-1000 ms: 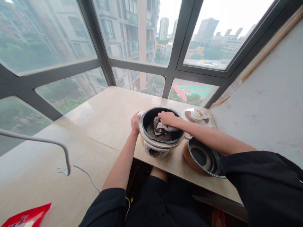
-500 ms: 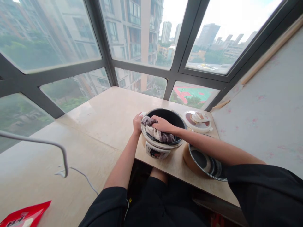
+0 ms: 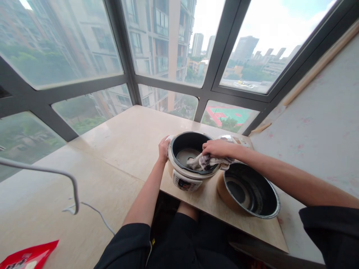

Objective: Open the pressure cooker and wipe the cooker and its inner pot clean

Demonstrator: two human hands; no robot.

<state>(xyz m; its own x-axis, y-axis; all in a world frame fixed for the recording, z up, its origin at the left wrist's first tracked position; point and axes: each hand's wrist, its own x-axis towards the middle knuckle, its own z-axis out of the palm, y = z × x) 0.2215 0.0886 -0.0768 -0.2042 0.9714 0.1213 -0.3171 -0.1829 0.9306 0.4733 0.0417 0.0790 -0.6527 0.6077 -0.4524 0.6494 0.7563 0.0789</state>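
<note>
A white electric pressure cooker (image 3: 186, 181) with a front control panel stands near the counter's front edge, its lid off and its dark inside showing. My left hand (image 3: 163, 148) is closed around the handle on the cooker's left side. Fingers of my right hand (image 3: 215, 148) grip a crumpled grey-and-white cloth (image 3: 206, 162) at the right rim, part of it hanging into the cooker. Just right of the cooker sits its removed inner pot (image 3: 251, 189), dark inside and tan outside. Behind my right forearm the white lid (image 3: 228, 138) is partly hidden.
The pale countertop (image 3: 112, 149) runs along the windows. A red packet (image 3: 32, 256) lies at the lower left, and a grey-white cable (image 3: 74, 186) crosses the left side. A papered wall (image 3: 319, 138) rises on the right.
My right hand has moved the cloth from the cooker's left-front rim to its right rim. More of the cooker's inside and the inner pot now shows. My left hand stays on the handle.
</note>
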